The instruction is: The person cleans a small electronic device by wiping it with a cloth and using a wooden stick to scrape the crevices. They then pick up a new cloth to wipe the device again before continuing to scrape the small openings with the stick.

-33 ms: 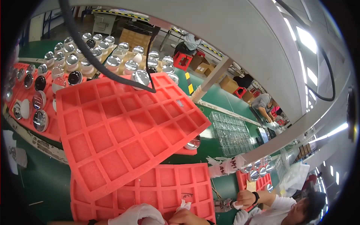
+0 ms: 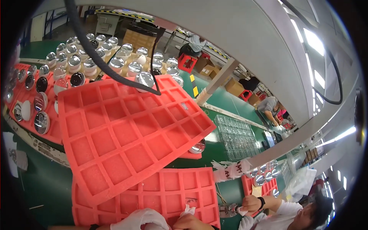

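At the lower edge, my left hand (image 2: 142, 220) wears a white glove, and its fingers are curled round something that the frame edge cuts off. Close beside it is my right hand (image 2: 189, 222), bare at the fingers, pinching a white cloth (image 2: 188, 211). Both hands are over the near edge of a red compartment tray (image 2: 170, 180), whose visible pockets hold nothing. A second red compartment tray (image 2: 126, 142) lies tilted across the far part of the first one.
Shiny domes on white bases (image 2: 117, 63) crowd the far left, several in another red tray (image 2: 23, 122). A clear plastic tray (image 2: 237, 138) lies to the right, near a metal post (image 2: 268, 153). A co-worker (image 2: 291, 214) sits at right. A black cable (image 2: 96, 57) hangs overhead.
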`<control>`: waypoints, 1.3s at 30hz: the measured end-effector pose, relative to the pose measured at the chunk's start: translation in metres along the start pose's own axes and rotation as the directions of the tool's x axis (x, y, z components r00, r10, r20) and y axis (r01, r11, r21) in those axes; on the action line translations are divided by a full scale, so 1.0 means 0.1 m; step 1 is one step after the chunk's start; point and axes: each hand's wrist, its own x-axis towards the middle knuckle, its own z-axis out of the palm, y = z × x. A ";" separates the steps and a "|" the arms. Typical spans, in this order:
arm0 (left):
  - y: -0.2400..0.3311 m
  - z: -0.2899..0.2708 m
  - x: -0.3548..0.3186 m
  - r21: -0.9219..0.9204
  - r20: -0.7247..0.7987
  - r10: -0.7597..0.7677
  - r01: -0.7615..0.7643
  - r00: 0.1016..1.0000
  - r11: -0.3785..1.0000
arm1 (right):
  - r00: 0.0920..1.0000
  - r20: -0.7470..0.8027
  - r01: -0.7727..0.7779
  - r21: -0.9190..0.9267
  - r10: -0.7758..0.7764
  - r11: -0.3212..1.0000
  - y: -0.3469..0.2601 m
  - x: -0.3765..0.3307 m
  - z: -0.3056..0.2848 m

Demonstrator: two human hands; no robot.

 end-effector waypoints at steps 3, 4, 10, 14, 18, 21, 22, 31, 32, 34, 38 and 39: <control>-0.03 0.05 0.03 -0.053 -0.028 -0.011 0.010 1.000 0.999 | 0.969 -0.171 0.180 -0.012 -0.179 0.984 0.09 0.02 0.04; -0.08 0.04 0.06 -0.045 -0.043 0.026 -0.028 0.999 0.999 | 0.943 -0.228 0.244 -0.022 -0.243 0.969 0.11 0.04 0.06; 0.04 0.00 -0.01 -0.230 0.024 -0.167 0.169 0.986 0.958 | 0.951 -0.299 0.093 0.046 -0.075 0.995 0.09 -0.03 0.15; -0.02 -0.03 0.03 -0.031 0.001 -0.038 0.038 0.999 0.999 | 0.967 -0.247 -0.008 0.191 0.056 0.982 0.02 -0.01 0.12; -0.05 -0.03 0.00 0.025 0.040 0.074 -0.075 0.996 0.997 | 0.972 -0.229 0.082 0.144 -0.047 0.986 -0.09 0.07 0.11; -0.07 0.00 -0.02 0.049 0.128 0.042 -0.049 0.991 0.998 | 0.926 -0.303 0.253 0.058 -0.224 0.966 -0.06 0.09 0.19; -0.10 0.01 -0.02 0.052 0.151 0.056 -0.065 0.987 0.997 | 0.900 -0.334 0.303 0.018 -0.280 0.953 -0.04 0.10 0.20; -0.07 0.02 -0.03 0.076 0.173 -0.151 0.140 0.973 0.987 | 0.976 -0.149 0.153 -0.049 -0.159 0.987 0.00 -0.07 0.05; -0.03 0.05 -0.06 0.054 0.150 -0.194 0.188 0.969 0.981 | 0.992 -0.094 0.079 -0.018 -0.080 0.997 -0.03 -0.07 0.04; 0.02 0.08 -0.06 0.033 0.141 -0.236 0.234 0.961 0.972 | 0.974 -0.172 0.147 -0.013 -0.147 0.989 -0.12 0.01 0.04; 0.05 0.09 -0.01 -0.216 0.139 -0.272 0.297 0.952 0.930 | 0.923 -0.292 0.257 -0.020 -0.251 0.966 -0.18 0.04 0.09; 0.05 0.08 -0.01 -0.154 0.117 -0.245 0.261 0.963 0.953 | 0.927 -0.276 0.256 -0.023 -0.253 0.966 -0.14 0.00 0.13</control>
